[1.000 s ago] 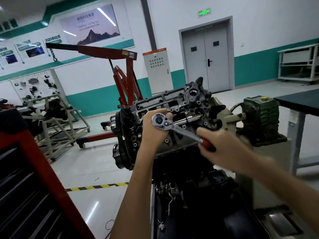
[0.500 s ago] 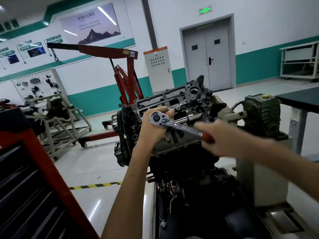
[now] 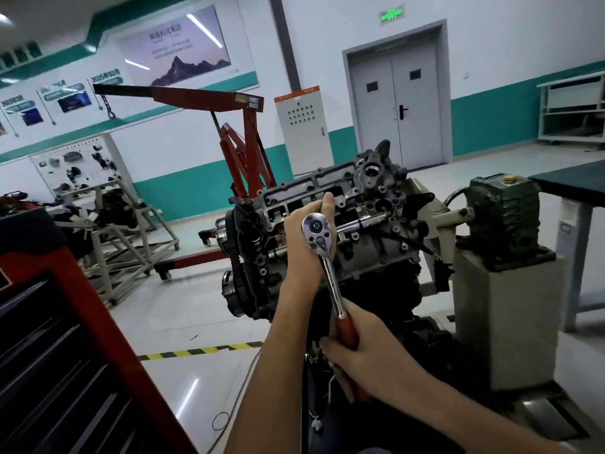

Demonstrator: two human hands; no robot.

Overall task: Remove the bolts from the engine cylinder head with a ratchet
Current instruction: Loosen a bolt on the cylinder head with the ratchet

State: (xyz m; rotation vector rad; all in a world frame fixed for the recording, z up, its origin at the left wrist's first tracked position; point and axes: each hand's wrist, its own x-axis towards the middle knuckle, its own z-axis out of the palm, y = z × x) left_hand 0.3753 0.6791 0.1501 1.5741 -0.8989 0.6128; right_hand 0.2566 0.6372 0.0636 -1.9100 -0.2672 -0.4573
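While right grip (image 3: pixel 370 352) clasps ratchet (image 3: pixel 331 277) handle, left grip (image 3: pixel 301 250) cups its head, against cylinder head (image 3: pixel 370 253).

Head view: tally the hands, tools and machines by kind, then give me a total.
hands: 2, left hand and right hand
ratchet: 1
engine cylinder head: 1
green gearbox: 1
red engine crane: 1
Total: 6

Glossy grey floor (image 3: pixel 196 306) (yellow-black tape stripe (image 3: pixel 199 351)), red engine hoist (image 3: pixel 250 142), beige pedestal (image 3: pixel 504 322) bearing green gearbox (image 3: pixel 504 211)
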